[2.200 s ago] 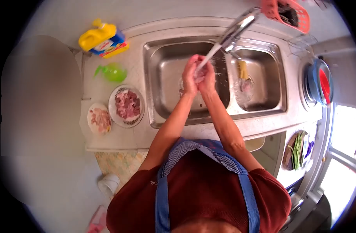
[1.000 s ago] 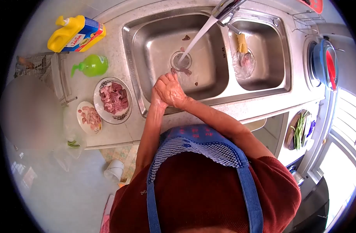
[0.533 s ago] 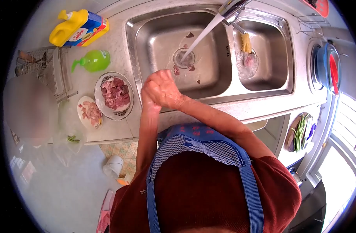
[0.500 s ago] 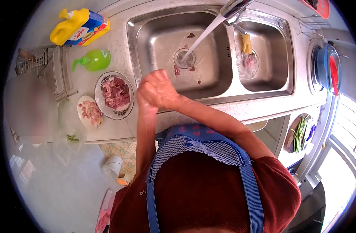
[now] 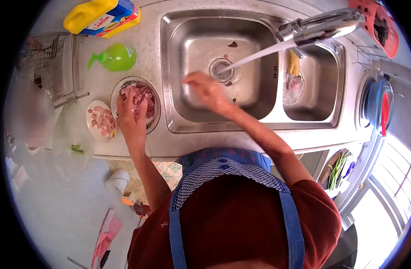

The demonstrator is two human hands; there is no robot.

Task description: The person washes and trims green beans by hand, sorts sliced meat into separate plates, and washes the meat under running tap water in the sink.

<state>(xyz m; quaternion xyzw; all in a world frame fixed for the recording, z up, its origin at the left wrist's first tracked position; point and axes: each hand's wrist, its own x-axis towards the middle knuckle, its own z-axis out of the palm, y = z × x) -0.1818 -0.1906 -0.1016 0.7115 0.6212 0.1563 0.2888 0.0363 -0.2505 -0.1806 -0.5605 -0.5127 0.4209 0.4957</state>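
My left hand (image 5: 132, 119) lies over the patterned plate (image 5: 156, 114) of raw meat (image 5: 144, 95), fingers apart and touching the meat. Over the large basin (image 5: 187, 54) hangs my right hand (image 5: 208, 91), slightly blurred, its fingers bent together; whether they hold anything is hidden. Water runs from the tap (image 5: 324, 27) into the drain (image 5: 222, 69), with small dark scraps around it. Left of the patterned plate is a smaller white plate (image 5: 95, 130) with pale meat pieces (image 5: 104, 120).
A green pump bottle (image 5: 118, 57) and a yellow detergent jug (image 5: 102, 18) stand at the upper left. The small basin (image 5: 319, 85) holds a yellow item (image 5: 293, 63) and water. A red basket (image 5: 390, 42) and blue basin (image 5: 377, 103) are at the right.
My hands, earlier clasped together, have separated. The left has moved left onto the meat plate, and the right has moved right over the large basin. The view has shifted.
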